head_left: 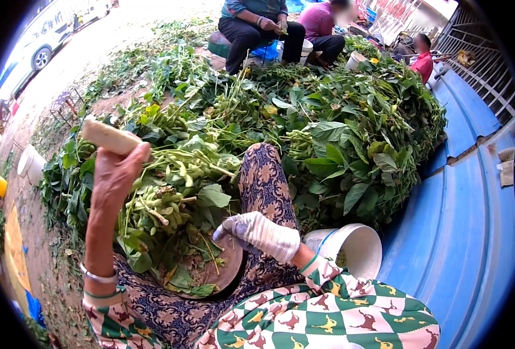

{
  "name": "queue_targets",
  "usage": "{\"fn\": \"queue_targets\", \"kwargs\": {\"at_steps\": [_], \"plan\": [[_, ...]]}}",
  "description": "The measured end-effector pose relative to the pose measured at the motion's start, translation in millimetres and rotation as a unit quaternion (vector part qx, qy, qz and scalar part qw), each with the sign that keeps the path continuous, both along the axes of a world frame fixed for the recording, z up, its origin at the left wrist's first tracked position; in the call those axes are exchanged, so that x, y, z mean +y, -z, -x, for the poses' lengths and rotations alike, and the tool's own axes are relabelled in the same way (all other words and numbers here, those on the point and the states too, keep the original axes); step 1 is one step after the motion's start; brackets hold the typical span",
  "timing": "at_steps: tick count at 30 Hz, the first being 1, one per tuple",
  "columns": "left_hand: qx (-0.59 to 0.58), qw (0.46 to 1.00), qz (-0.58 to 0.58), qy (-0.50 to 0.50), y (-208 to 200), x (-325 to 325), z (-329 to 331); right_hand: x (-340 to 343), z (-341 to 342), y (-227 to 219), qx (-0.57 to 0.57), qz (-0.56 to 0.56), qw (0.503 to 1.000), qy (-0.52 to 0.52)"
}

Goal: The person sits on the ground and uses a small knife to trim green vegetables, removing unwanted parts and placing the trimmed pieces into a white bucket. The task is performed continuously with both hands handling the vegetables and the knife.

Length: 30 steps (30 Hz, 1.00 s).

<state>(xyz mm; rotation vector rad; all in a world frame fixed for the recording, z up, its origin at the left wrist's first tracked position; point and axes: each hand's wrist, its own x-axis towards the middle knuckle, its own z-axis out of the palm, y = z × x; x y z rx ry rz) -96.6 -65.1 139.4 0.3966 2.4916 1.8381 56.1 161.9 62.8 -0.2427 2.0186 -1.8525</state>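
Observation:
My bare left hand (115,174), with a silver bangle at the wrist, is raised on the left. It grips a pale cream oblong piece (111,138) whose kind I cannot make out. Below and beside it lie bunches of green bean plants with pods (179,168). My right hand (260,234) wears a white glove with greyish fingers. It is over my patterned trouser leg, fingers curled together; whether anything is between them is hidden. Between my legs sits a round brown pan-like surface (229,264) with loose leaves and stems on it.
A white bucket (369,247) lies tilted by my right elbow. A big heap of leafy plants (350,145) spreads ahead, beside blue corrugated sheeting (437,232). Another person (251,26) sits at the far side handling pods; two more are farther back. A pale bucket (31,163) stands left.

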Motion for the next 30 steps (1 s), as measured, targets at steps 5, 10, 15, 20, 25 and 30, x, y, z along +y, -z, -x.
{"fn": "queue_targets", "kwargs": {"at_steps": [5,10,15,20,25,30], "plan": [[-0.011,0.998,-0.052,-0.026,-39,-16,-87,-25,13,-12,-0.062,0.117,0.991,0.012],[-0.073,0.990,-0.108,-0.046,-9,-15,-137,-26,7,24,-0.071,0.180,0.976,0.097],[-0.118,0.977,-0.163,-0.073,30,-31,-155,-37,8,11,-0.191,0.098,0.958,0.188],[-0.181,0.954,-0.234,-0.048,39,-31,-163,-48,8,13,-0.145,0.118,0.974,0.129],[-0.204,0.944,-0.260,-0.025,46,-25,-159,-64,12,13,0.046,-0.040,0.995,0.079],[0.062,0.995,-0.024,-0.069,50,-21,-155,-61,13,18,-0.007,-0.070,0.995,0.065]]}}
